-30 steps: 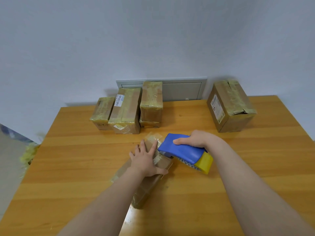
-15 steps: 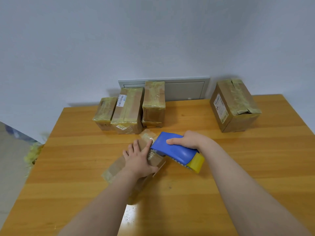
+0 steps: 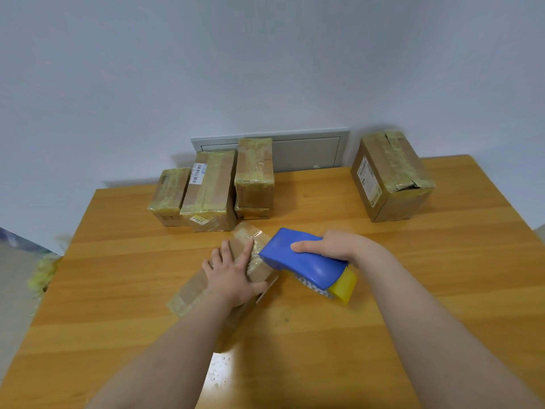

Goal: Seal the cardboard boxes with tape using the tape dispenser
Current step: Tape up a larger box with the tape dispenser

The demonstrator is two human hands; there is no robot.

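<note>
Here, tape dispenser [image 3: 300, 262] in right hand [image 3: 328, 246], box [image 3: 191, 290] under left hand [image 3: 230, 276]

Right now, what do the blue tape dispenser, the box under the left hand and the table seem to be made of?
The tape dispenser: probably plastic, smooth, glossy, uniform blue. The box: brown cardboard, matte, partly covered with shiny, wrinkled clear tape. The table: wood or wood-look laminate, with grain stripes and a glossy reflection.
</note>
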